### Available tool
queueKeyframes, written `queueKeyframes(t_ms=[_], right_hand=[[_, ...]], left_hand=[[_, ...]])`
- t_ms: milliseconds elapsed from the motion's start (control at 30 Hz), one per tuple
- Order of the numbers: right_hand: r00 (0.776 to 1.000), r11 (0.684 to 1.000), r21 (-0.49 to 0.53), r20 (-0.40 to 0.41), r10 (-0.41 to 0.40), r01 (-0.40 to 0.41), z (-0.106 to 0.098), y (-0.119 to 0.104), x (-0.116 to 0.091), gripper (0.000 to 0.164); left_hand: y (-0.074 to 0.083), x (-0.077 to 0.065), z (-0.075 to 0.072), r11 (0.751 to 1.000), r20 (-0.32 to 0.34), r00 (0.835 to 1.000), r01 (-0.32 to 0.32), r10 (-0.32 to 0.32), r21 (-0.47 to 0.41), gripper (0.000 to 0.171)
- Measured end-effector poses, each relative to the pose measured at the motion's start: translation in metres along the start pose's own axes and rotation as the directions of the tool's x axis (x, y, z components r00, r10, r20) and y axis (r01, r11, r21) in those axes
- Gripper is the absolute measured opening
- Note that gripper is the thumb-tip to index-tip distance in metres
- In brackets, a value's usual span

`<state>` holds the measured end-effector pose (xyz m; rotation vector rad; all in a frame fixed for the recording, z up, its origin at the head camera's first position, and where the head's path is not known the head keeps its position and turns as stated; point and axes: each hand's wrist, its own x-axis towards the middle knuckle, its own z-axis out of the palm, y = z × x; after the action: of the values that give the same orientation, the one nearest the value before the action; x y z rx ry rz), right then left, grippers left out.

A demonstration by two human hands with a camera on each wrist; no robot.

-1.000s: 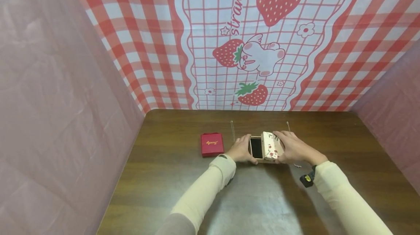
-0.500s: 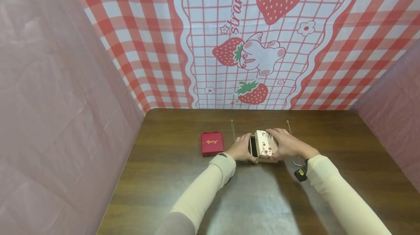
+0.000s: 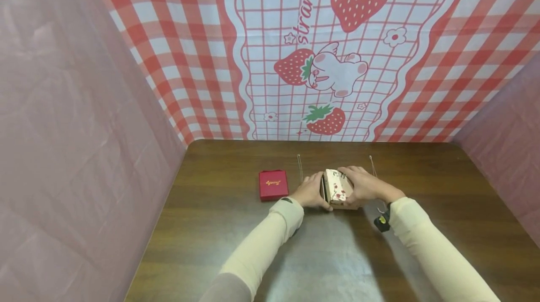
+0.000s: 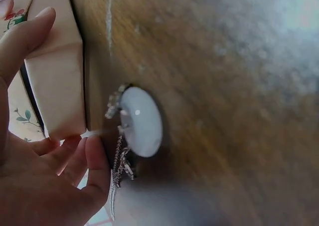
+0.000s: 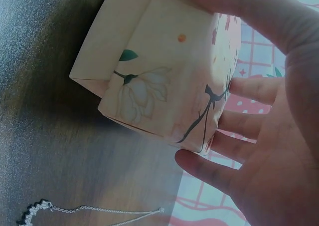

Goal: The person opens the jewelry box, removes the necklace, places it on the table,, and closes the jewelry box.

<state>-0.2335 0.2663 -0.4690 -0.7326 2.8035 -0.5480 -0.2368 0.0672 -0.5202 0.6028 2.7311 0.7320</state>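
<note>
A cream jewelry box has a lid (image 3: 336,186) printed with red blossoms and sits near the middle of the table. Its plain base (image 4: 57,81) shows in the left wrist view, and a thin dark gap runs between lid and base. My left hand (image 3: 310,193) grips the base from the left, thumb on the near side and fingers on the far side. From the right, my right hand (image 3: 366,187) holds the lid between thumb and fingers. The lid sits tilted over the base, overhanging it in the right wrist view. The box's inside is mostly hidden.
Left of the box lies a red box (image 3: 273,186) with gold lettering. A necklace (image 4: 143,121) with a white oval pendant lies behind my left hand. Another necklace (image 5: 94,209), silver, lies to the right. Checkered strawberry cloth (image 3: 202,58) hangs behind the table (image 3: 219,227).
My right hand has moved left with the lid, sliding it across the base until the dark interior shows only as a thin strip. The left hand has stayed in place.
</note>
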Motion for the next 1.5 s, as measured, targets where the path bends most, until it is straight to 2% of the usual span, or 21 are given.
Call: queueKeyframes(t_ms=[167,300,500,767,1000,1100,1200,1500], right_hand=[[1.000,1.000,0.007,0.012,0.008,-0.008,0.001,-0.001,0.001,0.107],[0.999,1.000,0.006,0.028,0.016,-0.016,0.001,-0.001,0.002,0.106],[0.999,1.000,-0.014,0.029,0.019,-0.018,0.002,-0.003,0.004,0.104],[1.000,0.999,-0.040,0.028,0.010,-0.009,0.004,-0.004,0.006,0.105],[0.999,0.999,-0.051,0.035,-0.011,0.013,0.009,0.000,0.007,0.105],[0.999,0.999,-0.035,0.035,-0.020,0.022,0.011,0.001,0.005,0.104],[1.000,1.000,-0.025,0.021,-0.014,0.014,0.013,0.002,0.001,0.101],[0.995,0.997,0.022,-0.056,0.081,-0.080,0.014,0.012,-0.016,0.091]], left_hand=[[0.000,-0.001,0.001,1.000,0.006,1.000,-0.003,0.003,0.009,0.123],[-0.001,0.000,0.000,1.000,0.026,1.000,-0.006,0.007,-0.023,0.128],[-0.003,0.000,-0.004,0.996,0.053,0.998,-0.019,0.024,-0.085,0.127],[-0.003,-0.003,-0.007,0.995,0.076,0.997,-0.007,0.014,-0.101,0.126],[0.000,-0.005,-0.009,0.976,0.077,0.997,-0.012,0.029,-0.215,0.121],[0.000,-0.005,-0.008,0.978,0.060,0.997,-0.024,0.038,-0.207,0.117],[-0.001,-0.003,-0.006,0.987,0.049,0.998,-0.039,0.047,-0.159,0.111],[0.001,-0.002,-0.006,0.990,0.047,0.999,-0.019,0.026,-0.141,0.106]])
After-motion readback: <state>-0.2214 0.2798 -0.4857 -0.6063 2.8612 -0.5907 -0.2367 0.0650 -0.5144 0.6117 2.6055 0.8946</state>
